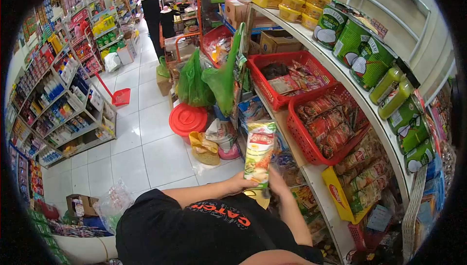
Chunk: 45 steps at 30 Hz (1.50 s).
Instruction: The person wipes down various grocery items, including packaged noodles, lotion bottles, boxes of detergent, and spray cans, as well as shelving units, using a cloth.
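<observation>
In front of my chest stands a tall white food packet (260, 150) with a red label and pictures of food. My left hand (242, 182) grips its lower left edge, fingers wrapped round it. My right hand (278, 182) is close against the lower right side of the packet, smeared by motion and with its fingers partly hidden. Below the packet a yellow piece (258, 198) shows against my black shirt.
To the right, shelves carry red baskets (311, 148) of packets, a yellow box (338, 194) of similar packets and green coconut cans (367, 56). Green bags (194, 80) hang ahead, above a red lidded bucket (188, 119). A red dustpan (121, 97) lies on the tiled floor.
</observation>
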Each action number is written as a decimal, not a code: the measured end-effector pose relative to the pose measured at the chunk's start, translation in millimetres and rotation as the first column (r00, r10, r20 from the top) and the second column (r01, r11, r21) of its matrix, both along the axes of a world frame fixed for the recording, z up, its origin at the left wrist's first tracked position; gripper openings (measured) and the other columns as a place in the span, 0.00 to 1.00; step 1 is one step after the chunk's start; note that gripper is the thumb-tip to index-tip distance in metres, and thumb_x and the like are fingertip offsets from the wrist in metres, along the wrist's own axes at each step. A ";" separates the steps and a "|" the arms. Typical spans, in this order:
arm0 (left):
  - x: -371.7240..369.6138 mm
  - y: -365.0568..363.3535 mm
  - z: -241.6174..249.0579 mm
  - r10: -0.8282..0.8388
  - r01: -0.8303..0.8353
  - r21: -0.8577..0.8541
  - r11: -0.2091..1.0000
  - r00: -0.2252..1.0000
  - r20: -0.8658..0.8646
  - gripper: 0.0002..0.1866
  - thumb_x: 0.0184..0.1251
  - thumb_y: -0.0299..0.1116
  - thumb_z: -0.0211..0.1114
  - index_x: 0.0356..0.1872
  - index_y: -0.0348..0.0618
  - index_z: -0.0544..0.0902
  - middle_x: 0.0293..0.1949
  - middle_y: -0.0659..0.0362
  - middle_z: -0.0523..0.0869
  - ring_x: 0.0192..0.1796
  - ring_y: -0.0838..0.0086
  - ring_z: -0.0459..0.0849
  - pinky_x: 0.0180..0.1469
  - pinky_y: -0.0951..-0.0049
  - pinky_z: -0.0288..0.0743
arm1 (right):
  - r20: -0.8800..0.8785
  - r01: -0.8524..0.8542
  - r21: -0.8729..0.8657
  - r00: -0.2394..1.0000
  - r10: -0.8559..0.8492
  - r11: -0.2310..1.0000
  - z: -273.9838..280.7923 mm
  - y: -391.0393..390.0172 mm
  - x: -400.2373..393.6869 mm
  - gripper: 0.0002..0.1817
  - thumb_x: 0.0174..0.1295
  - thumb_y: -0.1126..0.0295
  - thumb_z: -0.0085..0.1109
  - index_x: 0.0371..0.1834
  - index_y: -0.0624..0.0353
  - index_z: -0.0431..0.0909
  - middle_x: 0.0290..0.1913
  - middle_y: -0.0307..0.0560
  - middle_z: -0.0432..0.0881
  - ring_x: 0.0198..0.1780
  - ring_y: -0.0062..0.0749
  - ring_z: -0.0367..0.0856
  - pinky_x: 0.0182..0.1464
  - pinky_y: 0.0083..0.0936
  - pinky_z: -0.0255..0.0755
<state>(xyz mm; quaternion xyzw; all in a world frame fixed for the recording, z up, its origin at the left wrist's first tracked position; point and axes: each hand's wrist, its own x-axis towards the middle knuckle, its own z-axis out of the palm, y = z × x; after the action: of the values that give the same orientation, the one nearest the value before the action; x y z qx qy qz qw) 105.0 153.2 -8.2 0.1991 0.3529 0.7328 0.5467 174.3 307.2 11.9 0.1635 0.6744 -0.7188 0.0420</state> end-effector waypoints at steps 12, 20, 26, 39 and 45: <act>-24.0 9.3 10.4 0.195 0.033 -0.349 0.937 0.779 0.596 0.18 0.58 0.38 0.54 0.49 0.46 0.69 0.46 0.56 0.77 0.49 0.58 0.75 0.52 0.40 0.61 | -0.193 0.290 0.185 0.948 -0.255 0.939 -52.5 -13.2 21.1 0.12 0.59 0.70 0.50 0.44 0.65 0.70 0.37 0.45 0.76 0.40 0.26 0.74 0.44 0.21 0.67; -4.5 16.6 54.2 0.187 -0.030 -0.312 0.950 0.853 0.487 0.18 0.58 0.37 0.53 0.49 0.45 0.68 0.44 0.54 0.77 0.46 0.61 0.76 0.48 0.52 0.67 | -0.271 0.430 0.352 0.897 -0.349 0.831 -15.6 -0.8 38.8 0.11 0.58 0.69 0.50 0.41 0.63 0.72 0.36 0.48 0.78 0.41 0.31 0.76 0.44 0.26 0.68; 17.3 18.6 38.5 0.230 -0.040 -0.384 0.922 0.857 0.461 0.19 0.59 0.37 0.52 0.49 0.39 0.67 0.49 0.48 0.74 0.53 0.54 0.72 0.53 0.54 0.67 | -0.403 0.740 0.195 0.659 -0.635 0.644 -0.8 34.7 67.9 0.10 0.58 0.70 0.51 0.41 0.63 0.71 0.36 0.44 0.75 0.39 0.23 0.71 0.44 0.20 0.66; 38.9 18.7 51.4 -0.341 0.394 -0.390 0.832 0.918 0.201 0.16 0.57 0.36 0.52 0.43 0.34 0.73 0.35 0.54 0.80 0.35 0.69 0.80 0.37 0.74 0.73 | -0.464 0.357 0.546 0.882 -0.082 0.758 2.7 17.6 35.0 0.15 0.50 0.66 0.57 0.41 0.57 0.74 0.47 0.50 0.74 0.58 0.48 0.65 0.63 0.38 0.51; 35.7 20.7 41.7 -0.381 0.457 -0.424 0.782 0.889 0.256 0.19 0.55 0.36 0.54 0.45 0.34 0.71 0.35 0.54 0.80 0.35 0.69 0.80 0.38 0.73 0.73 | -0.339 0.405 0.581 0.909 -0.243 0.706 -14.7 35.2 28.9 0.14 0.51 0.64 0.56 0.39 0.58 0.74 0.44 0.50 0.77 0.60 0.53 0.63 0.64 0.39 0.50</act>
<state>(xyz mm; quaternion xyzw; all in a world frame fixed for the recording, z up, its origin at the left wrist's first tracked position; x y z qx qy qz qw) 140.7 173.9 33.5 0.0751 0.4235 0.4971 0.7536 203.2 342.4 -2.8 0.1976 0.8382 -0.4559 -0.2248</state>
